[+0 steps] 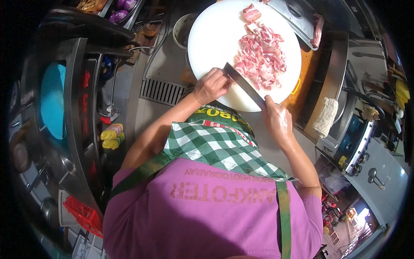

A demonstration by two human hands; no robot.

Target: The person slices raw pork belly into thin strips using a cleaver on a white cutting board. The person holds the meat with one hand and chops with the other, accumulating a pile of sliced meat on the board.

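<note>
My right hand (277, 118) grips the handle of a kitchen knife with a broad blade (245, 85), held slantwise over the near edge of a round white cutting board (210, 42). Curled fingers of my left hand (212, 85) are at the far end of the blade; whether they pinch it is hidden. Just beyond the blade lies a heap of sliced raw meat (262, 55), pink with pale fat. A thicker chunk of meat (251, 13) sits at the heap's far end.
Right of the board, a metal tray (291, 16) has a meat strip (317, 30) at its edge. A rolled cloth (325, 117) rests on the right-hand counter. Left stand metal shelves with a blue basin (53, 100). A floor drain grate (162, 91) lies below, near a bucket (181, 30).
</note>
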